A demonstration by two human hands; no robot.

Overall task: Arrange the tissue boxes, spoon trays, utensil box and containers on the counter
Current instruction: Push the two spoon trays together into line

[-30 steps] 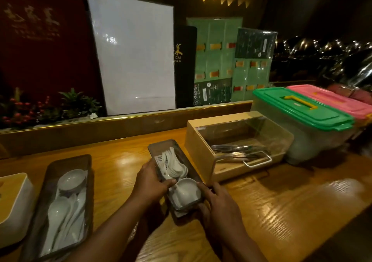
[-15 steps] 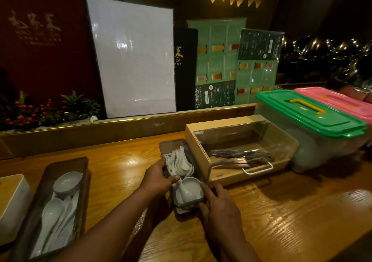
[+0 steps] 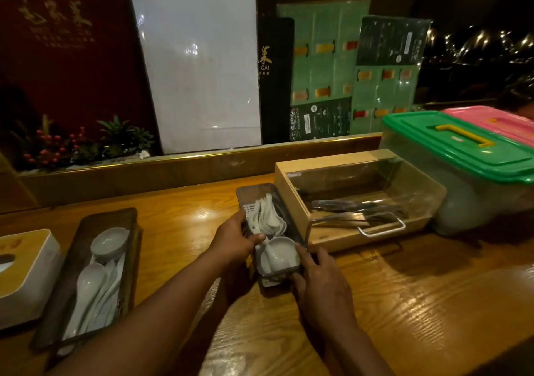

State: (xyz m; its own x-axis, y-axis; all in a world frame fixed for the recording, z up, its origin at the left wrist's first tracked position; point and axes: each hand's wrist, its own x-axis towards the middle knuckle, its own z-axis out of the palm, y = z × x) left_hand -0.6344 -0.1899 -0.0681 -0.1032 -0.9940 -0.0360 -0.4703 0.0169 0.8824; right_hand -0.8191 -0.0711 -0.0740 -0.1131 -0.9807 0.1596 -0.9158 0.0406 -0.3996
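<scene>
A dark spoon tray (image 3: 250, 194) with white spoons and a small white bowl lies mid-counter, its right side against the wooden utensil box (image 3: 291, 199). My left hand (image 3: 234, 238) grips the tray's left edge; my right hand (image 3: 319, 281) holds its near right corner. The utensil box has a clear lid with a metal handle, and metal utensils lie inside. A second spoon tray (image 3: 65, 286) with spoons and a bowl sits at the left, next to a white tissue box (image 3: 31, 277). To the right stand a green-lidded container (image 3: 462, 156) and, behind it, a pink-lidded container (image 3: 497, 122).
The wooden counter (image 3: 419, 303) stretches right and toward me. A raised wooden ledge (image 3: 173, 173) runs along the back, carrying menus, a white board (image 3: 199, 63) and a plant with red berries (image 3: 57, 147).
Both hands have slid the middle spoon tray right and slightly back, closing the gap until it rests against the utensil box. The other items stay put.
</scene>
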